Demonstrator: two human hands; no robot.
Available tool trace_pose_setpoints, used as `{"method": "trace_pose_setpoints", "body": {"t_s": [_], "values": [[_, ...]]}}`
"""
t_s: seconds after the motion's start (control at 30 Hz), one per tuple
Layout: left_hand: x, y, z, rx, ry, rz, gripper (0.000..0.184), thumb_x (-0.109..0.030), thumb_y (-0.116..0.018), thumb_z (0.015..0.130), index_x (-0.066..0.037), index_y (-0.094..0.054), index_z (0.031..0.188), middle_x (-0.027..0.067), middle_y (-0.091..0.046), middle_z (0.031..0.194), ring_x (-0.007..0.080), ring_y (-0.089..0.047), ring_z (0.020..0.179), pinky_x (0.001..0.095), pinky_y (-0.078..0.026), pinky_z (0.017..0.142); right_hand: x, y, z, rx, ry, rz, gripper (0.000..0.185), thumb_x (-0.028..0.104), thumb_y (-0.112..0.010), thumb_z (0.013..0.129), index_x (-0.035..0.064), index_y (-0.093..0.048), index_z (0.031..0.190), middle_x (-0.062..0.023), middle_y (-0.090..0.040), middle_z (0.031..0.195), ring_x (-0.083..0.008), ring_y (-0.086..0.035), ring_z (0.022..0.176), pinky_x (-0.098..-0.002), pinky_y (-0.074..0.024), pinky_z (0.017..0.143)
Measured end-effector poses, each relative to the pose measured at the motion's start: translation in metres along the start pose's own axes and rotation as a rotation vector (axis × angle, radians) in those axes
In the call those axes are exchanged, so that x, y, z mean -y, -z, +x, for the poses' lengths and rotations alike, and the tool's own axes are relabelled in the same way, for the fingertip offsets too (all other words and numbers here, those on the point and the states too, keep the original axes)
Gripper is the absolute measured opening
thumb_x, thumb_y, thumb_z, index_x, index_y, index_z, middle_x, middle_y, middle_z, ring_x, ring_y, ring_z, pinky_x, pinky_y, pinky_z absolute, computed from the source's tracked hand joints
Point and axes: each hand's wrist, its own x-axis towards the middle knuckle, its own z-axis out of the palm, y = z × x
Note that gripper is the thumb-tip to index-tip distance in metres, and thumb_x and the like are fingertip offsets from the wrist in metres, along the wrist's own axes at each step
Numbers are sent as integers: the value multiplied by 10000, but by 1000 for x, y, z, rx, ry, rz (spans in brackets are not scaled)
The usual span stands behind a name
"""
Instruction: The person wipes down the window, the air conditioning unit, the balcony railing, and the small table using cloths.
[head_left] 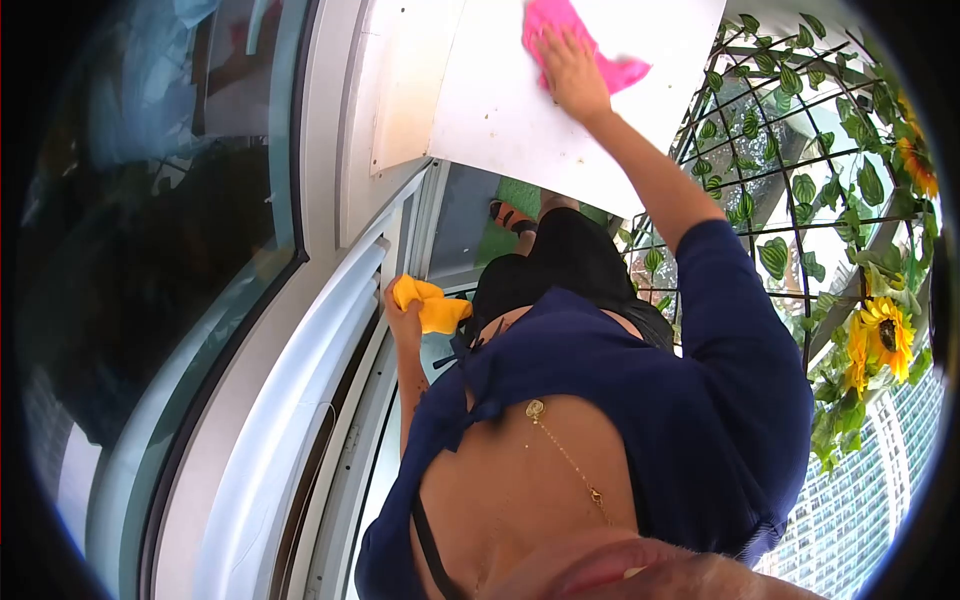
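Observation:
On the white panel (500,110), my right hand (572,75) presses a bright pink cloth (550,22) against the surface, arm stretched out. The cloth and fingers are slightly blurred, and one corner of the cloth sticks out to the right of the hand. Small dark specks dot the panel. Lower down on the left, beside the window frame, my left hand (402,318) is closed around a bunched yellow cloth (432,306), which hangs near my waist.
A dark glass pane (150,250) and pale frame (318,150) run along the left. On the right stands a black wire lattice (740,170) with artificial leaves and sunflowers (885,335). My sandalled foot (512,217) is below the panel, near green flooring (497,243).

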Motion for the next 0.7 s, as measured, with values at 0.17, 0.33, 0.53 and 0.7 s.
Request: {"method": "trace_pose_setpoints", "body": {"t_s": [0.17,0.33,0.53,0.7], "values": [[37,-5,0,-7,-16,69,576,9,-525,662,-64,-523,1233,121,-554,1138,247,-553,1034,310,-437,916,25,27,-67,316,165,-26,614,234,-576,888,118,-343,1444,-99,-239,1529,-307,-200,1419,-462,-195,1161],[26,-14,-1,45,25,6,581,21,-527,667,-64,-513,1242,115,-549,1143,242,-547,1033,316,-435,922,1,13,48,1,28,193,417,137,-591,857,46,-527,1258,-108,-512,1280,-289,-465,1213,-410,-488,953],[48,-10,-14,-45,50,-53,597,5,-531,676,-71,-496,1266,115,-541,1145,247,-541,1039,326,-429,933,9,25,-32,91,137,159,90,54,-642,755,56,-665,841,-36,-591,993,-242,-543,1049,-395,-565,815],[57,-12,-17,-31,67,-15,586,-1,-523,694,-78,-491,1273,118,-532,1153,251,-533,1046,316,-426,924,15,43,82,734,-1023,650,46,89,-632,788,63,-638,826,-57,-612,923,-233,-580,940,-400,-516,743]]}}
